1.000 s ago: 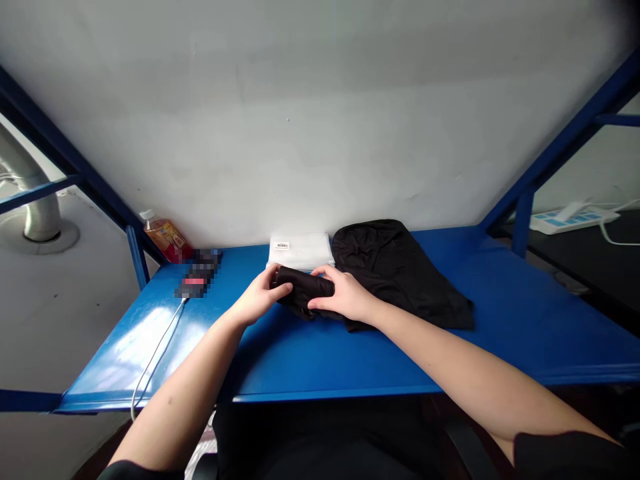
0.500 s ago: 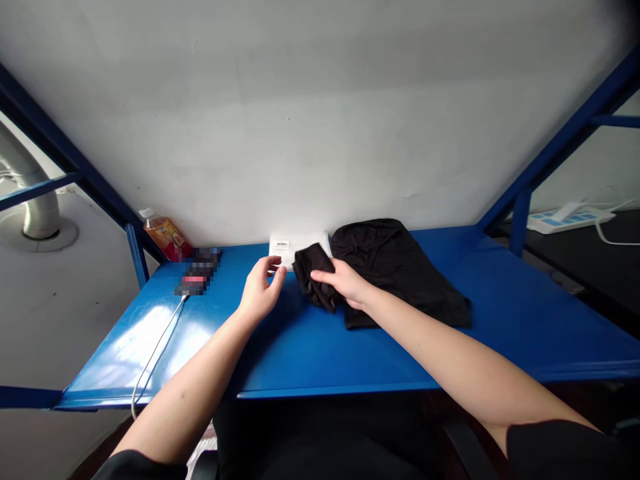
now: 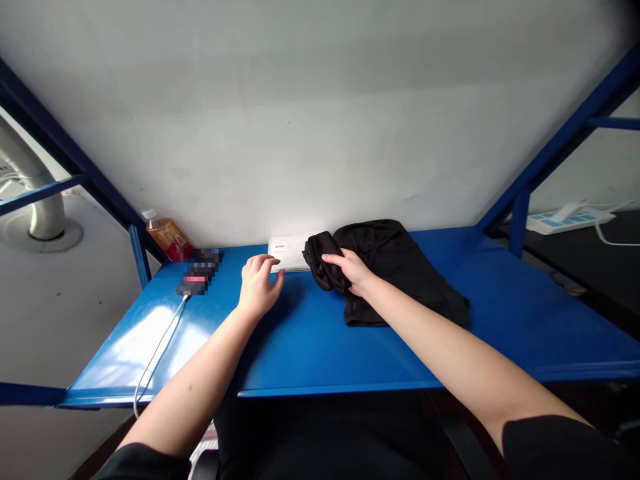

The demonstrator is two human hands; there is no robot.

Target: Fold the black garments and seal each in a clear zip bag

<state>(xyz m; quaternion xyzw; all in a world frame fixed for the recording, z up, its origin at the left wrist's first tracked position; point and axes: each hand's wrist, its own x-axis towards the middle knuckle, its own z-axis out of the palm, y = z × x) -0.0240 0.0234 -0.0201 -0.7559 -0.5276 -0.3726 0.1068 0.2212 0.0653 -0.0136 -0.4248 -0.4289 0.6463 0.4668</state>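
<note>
My right hand (image 3: 354, 270) grips a bunched piece of black cloth (image 3: 323, 261), thumb on top and the other fingers out of sight behind it. Beneath and beyond that hand, a larger black garment (image 3: 400, 267) lies spread flat against the wall; my forearm covers part of it. My left hand (image 3: 260, 283) hovers over the blue table (image 3: 300, 347), fingers curved and apart, holding nothing. Just past its fingertips lies a flat white packet (image 3: 287, 260) with a barcode label, partly covered by the bunched cloth.
At the left back, a bottle (image 3: 169, 237) of reddish drink leans by the blue frame post. In front of it lies a blurred dark phone-like object (image 3: 200, 272) with a white cable (image 3: 159, 347) over the table edge. A power strip (image 3: 570, 219) sits at the far right.
My right hand has shifted slightly right with the bunched cloth, uncovering some table. The left hand has turned a little, palm more downward, and stays empty.
</note>
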